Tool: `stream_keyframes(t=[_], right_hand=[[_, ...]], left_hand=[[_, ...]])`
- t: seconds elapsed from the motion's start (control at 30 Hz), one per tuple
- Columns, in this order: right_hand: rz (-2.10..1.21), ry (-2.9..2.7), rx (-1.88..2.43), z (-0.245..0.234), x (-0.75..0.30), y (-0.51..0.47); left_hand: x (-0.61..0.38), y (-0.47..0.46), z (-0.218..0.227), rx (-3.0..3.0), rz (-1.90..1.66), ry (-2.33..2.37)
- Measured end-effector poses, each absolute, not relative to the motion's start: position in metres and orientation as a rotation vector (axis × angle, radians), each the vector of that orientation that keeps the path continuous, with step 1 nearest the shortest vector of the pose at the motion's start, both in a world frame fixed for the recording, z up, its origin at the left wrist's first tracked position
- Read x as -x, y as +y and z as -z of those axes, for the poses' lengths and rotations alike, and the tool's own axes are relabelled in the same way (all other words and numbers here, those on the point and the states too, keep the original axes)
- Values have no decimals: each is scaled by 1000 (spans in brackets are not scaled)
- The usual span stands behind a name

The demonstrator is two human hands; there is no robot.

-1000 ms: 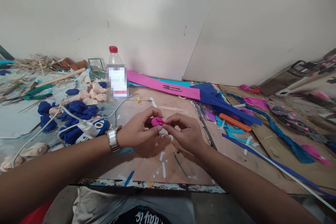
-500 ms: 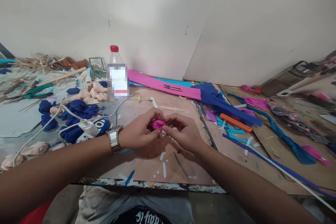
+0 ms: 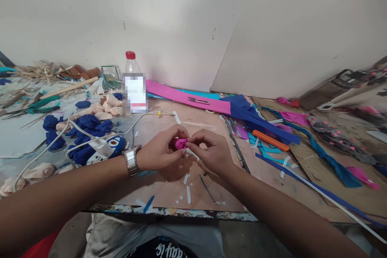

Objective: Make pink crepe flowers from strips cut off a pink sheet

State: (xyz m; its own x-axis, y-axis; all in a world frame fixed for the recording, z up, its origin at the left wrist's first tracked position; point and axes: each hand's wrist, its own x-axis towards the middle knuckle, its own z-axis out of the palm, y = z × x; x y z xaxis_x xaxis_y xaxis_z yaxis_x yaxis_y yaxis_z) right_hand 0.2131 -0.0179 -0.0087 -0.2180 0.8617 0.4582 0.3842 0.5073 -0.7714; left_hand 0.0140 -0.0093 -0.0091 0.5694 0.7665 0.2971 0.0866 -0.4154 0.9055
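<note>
Left hand (image 3: 163, 149): thumb and fingers closed on the left side of a pink bundle (image 3: 180, 144). A silver watch (image 3: 132, 160) is on the wrist.
Right hand (image 3: 213, 149): thumb and fingers pinched on the right side of the same pink bundle.
Pink bundle: small and scrunched, held between both hands, above the tabletop (image 3: 169, 193).
White paper strip (image 3: 189, 195): flat on the tabletop, nearer the person than the hands, with tiny white dots just beside it.
Power strip (image 3: 120, 144): blue and white, left of the left hand, with a white plug (image 3: 102, 147) in it.
Blue scrunched pieces (image 3: 87, 124): in a pile near the power strip.
Bottle (image 3: 132, 65): standing near the wall, with a red cap. A blurred patch hides its lower part.
Long pink strip (image 3: 169, 93): lying near the wall, with small metal snips (image 3: 199, 101) on top.
Orange tool (image 3: 270, 140): lying to the right of the right hand, near the dark blue paper (image 3: 238, 105).
</note>
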Motion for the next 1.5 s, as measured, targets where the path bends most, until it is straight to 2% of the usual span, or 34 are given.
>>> stream_keyframes(t=[0.23,0.57,1.23,1.5], right_hand=[[-484,-1947,813,10,-219,-11],[-454,-1966,780,10,-218,-10],[-1046,-1576,979,13,-211,-18],[-1015,-1545,1001,14,-211,-17]], left_hand=[[-15,-7,9,-1584,-886,637],[-14,-4,10,-1455,-882,622],[-14,-6,6,-1629,-1013,708],[-14,-5,7,-1569,-1005,691]])
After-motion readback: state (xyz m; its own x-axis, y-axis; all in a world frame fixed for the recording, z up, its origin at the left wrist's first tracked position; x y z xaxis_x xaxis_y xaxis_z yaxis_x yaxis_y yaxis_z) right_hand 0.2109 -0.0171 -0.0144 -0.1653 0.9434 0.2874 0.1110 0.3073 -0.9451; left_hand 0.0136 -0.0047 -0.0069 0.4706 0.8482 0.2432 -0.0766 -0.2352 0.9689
